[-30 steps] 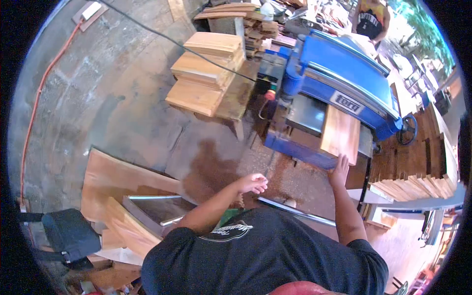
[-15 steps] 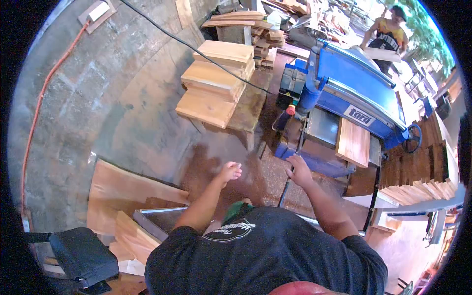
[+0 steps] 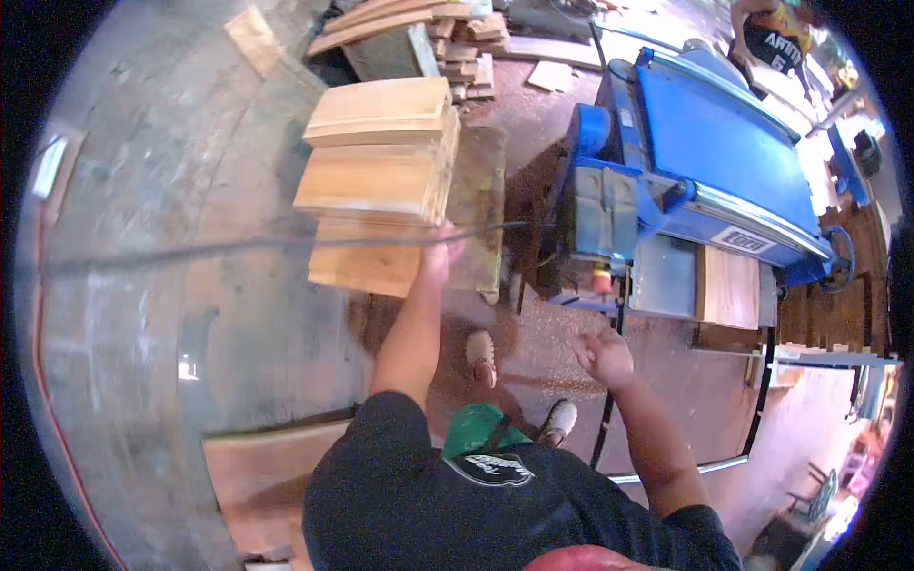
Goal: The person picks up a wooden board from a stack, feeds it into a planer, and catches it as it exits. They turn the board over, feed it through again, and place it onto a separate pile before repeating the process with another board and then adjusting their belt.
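Observation:
My left hand reaches forward to the near right corner of a stack of planed wooden boards. A dark cable, blurred, crosses the boards and overlaps the hand in this view. Its fingers are smeared, so I cannot tell whether they grip anything. Lower right, my right hand hovers in front of the blue planer, fingers loosely bent and apart, holding nothing. A single board lies on the planer's bed.
The stack rests on a low wooden bench. A person stands beyond the planer. Scrap wood is piled at the back, with stacked boards at the right. A wide panel leans at lower left.
My view has swung and I have come nearer the bench. My left hand has moved forward to the boards. The cable now runs across the view lower and more level.

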Demonstrator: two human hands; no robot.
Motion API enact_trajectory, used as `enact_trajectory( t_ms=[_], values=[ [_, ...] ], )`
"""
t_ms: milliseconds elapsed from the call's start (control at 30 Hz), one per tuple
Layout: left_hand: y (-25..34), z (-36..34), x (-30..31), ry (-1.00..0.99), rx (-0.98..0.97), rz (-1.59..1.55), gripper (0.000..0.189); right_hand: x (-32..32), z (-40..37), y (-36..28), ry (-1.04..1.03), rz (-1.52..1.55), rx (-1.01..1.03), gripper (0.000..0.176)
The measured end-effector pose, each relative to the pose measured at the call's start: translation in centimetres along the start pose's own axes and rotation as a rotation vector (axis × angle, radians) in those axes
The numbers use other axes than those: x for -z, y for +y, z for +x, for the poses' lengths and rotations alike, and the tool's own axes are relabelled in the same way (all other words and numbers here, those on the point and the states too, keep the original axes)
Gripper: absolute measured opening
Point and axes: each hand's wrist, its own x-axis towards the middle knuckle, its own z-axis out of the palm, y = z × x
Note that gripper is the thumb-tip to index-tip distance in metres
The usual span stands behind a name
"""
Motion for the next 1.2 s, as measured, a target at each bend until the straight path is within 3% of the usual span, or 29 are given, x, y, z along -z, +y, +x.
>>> enact_trajectory(
  t_ms=[67,133,200,233,300,400,533,600,667,733,800,933,1000,1033,1067,1133,1200],
  values=[
    [3.5,6.4,-1.8,-0.041,-0.041,-0.074,0.043,-0.3,0.3,-0.1,-0.002,-0.07,-0.046,0.027],
    [6.5,12.9,-4.2,0.058,0.02,-0.176,0.059,-0.3,0.8,0.3,0.003,-0.134,-0.08,0.025],
    [9.0,16.5,-6.5,0.091,-0.042,-0.326,0.077,-0.5,1.0,0.5,0.002,-0.065,0.014,0.02],
    [10.0,19.2,-6.8,0.093,-0.036,-0.32,0.077,-0.1,1.2,0.1,-0.083,-0.091,-0.056,0.02],
    [11.8,23.5,-7.5,0.194,0.098,-0.504,0.08,-0.6,1.2,0.4,-0.065,-0.107,-0.062,0.019],
    [12.6,26.2,-8.5,0.329,0.091,-0.531,0.077,-0.8,1.3,0.0,-0.075,-0.159,-0.094,0.017],
    [11.0,28.5,-7.9,0.299,0.04,-0.486,0.067,-1.4,1.2,0.6,-0.03,-0.174,-0.053,0.015],
    [10.5,26.8,-7.1,0.352,-0.032,-0.395,0.054,-1.2,1.3,0.6,-0.042,-0.202,-0.05,0.016],
    [10.4,23.3,-4.7,0.295,0.019,-0.319,0.04,-0.9,1.5,0.1,-0.029,-0.207,-0.057,0.012],
    [9.3,18.1,-1.0,0.169,0.049,-0.231,0.052,-0.8,1.2,0.0,-0.083,-0.226,-0.069,0.012],
    [8.0,12.6,4.7,-0.104,0.155,-0.076,0.058,-1.1,1.0,0.2,-0.138,-0.242,-0.069,0.012],
    [9.3,4.4,9.4,-0.065,0.253,-0.167,0.069,-1.0,1.6,-0.2,-0.168,-0.245,-0.143,0.012],
    [8.0,5.9,11.0,0.077,0.09,-0.363,0.084,-1.3,1.1,-0.1,-0.17,-0.249,-0.121,0.012],
    [4.3,10.2,14.5,0.193,0.069,-0.235,0.083,-1.2,1.2,0.1,-0.227,-0.238,-0.12,0.012],
    [5.4,9.8,14.4,0.196,0.062,-0.238,0.083,-1.3,1.0,-0.2,-0.224,-0.237,-0.112,0.012],
    [8.3,7.2,12.5,0.543,0.061,0.303,0.073,-1.4,0.9,0.0,-0.152,-0.259,-0.108,0.012],
    [9.8,3.4,11.8,0.559,0.009,0.335,0.068,-1.3,1.1,-0.1,-0.157,-0.273,-0.115,0.01]
  ],
)
